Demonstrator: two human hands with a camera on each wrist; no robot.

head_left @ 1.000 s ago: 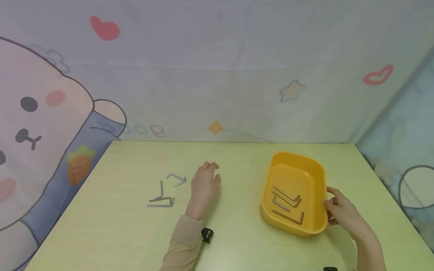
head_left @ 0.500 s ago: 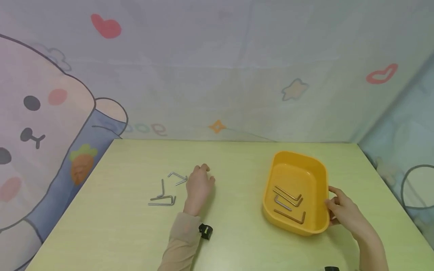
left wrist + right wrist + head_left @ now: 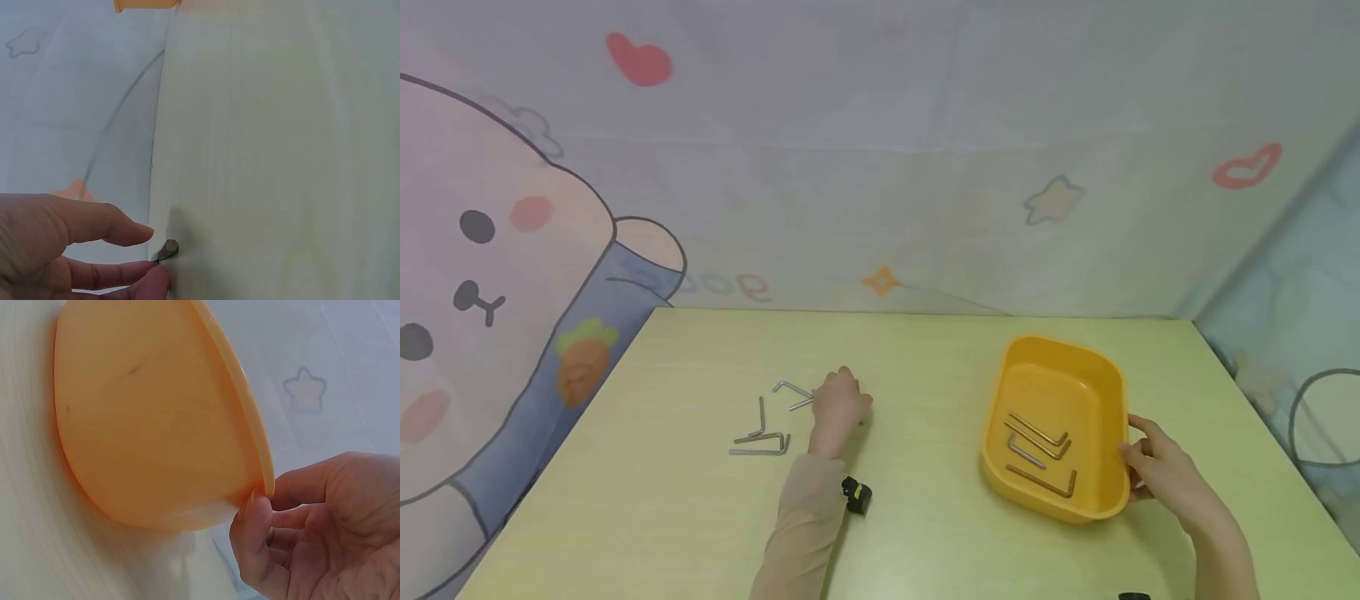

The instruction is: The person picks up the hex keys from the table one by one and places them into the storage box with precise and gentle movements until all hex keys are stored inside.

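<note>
Downward, left hand (image 3: 837,403) bent — perhaps pinching hex key (image 3: 167,248)

Yellow tray (image 3: 1052,387), silvery and brassy hex keys (image 3: 755,452) (pale wood-grain table (image 3: 925,467)).

We see one hex key (image 3: 169,249) at the fingertips of the left hand (image 3: 838,404). The right hand (image 3: 1161,468) pinches the rim of a yellow tray (image 3: 1033,387) containing four L-shaped hex keys (image 3: 1038,482). Silver hex keys (image 3: 756,452) lie further left.
</note>
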